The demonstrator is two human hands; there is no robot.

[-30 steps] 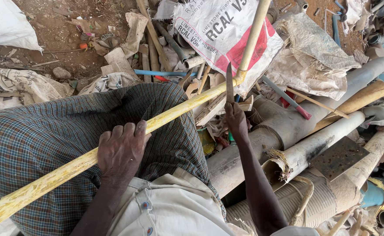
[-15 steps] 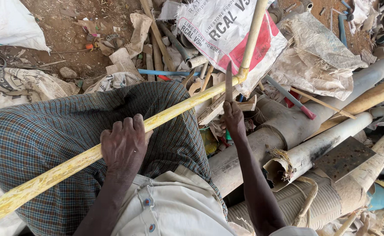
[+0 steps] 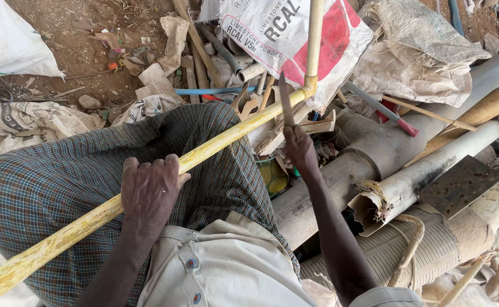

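Head view looks straight down over a pale buttoned shirt [image 3: 226, 267] at the bottom edge and a blue-green checked cloth [image 3: 61, 176] stretched over the person's lap. Across that lap runs a long yellow pipe [image 3: 226, 133], rising from the lower left corner toward the upper middle, its paint scuffed and worn. The left hand [image 3: 150, 190] lies on top of the pipe over the checked cloth, fingers curled over it and pressing it down, so the grip is closed around the pipe. Further along, the right hand [image 3: 299, 149] is clenched tight on the handle of a narrow blade [image 3: 285, 102], which stands nearly upright with its tip just beside the pipe. Whether the blade touches the pipe cannot be told. Close to the blade's tip the yellow pipe meets an elbow joint [image 3: 309, 86], from which a second pale yellow length [image 3: 316, 34] climbs to the top edge.

Beyond the hands lies a heap of scrap: thick grey pipes [image 3: 386, 150] slanting to the right edge, a torn-ended one [image 3: 386, 196] with fibres at its mouth, a rusty flat plate [image 3: 460, 182], and a ribbed pipe [image 3: 431, 256] at the lower right. Farther off rest a white printed sack [image 3: 272, 28] with a red patch, crumpled woven sacks [image 3: 420, 57], and bare brown dirt [image 3: 90, 34] strewn with litter at the upper left.
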